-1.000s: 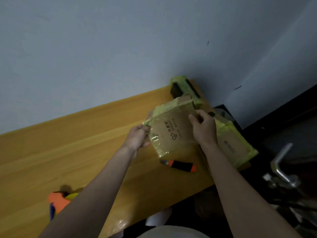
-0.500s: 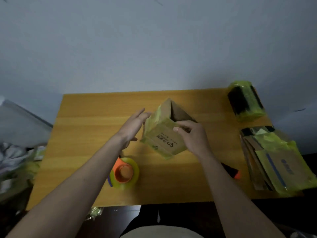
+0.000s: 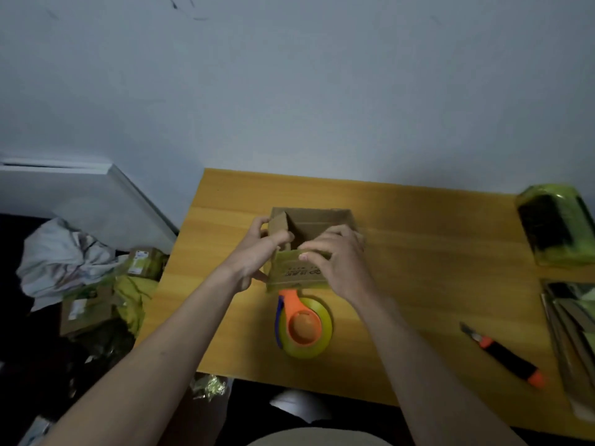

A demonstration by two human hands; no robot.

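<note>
**Two hands on one open box**

Head view: the cardboard box stands open-topped on the desk. The left hand grips the box's left wall, its fingers curled round the side flap that stands up there. The right hand pinches the near wall at its top edge (thumb on the printed, green-taped face, fingers over the rim).

Just in front of the box lies a tape dispenser, orange-handled with a yellow-green roll. Well to the right of the box and nearer the person, a utility knife lies slantwise. Farther right of the box are a green-wrapped bundle and, nearer the person, a stack of flattened cartons.
</note>
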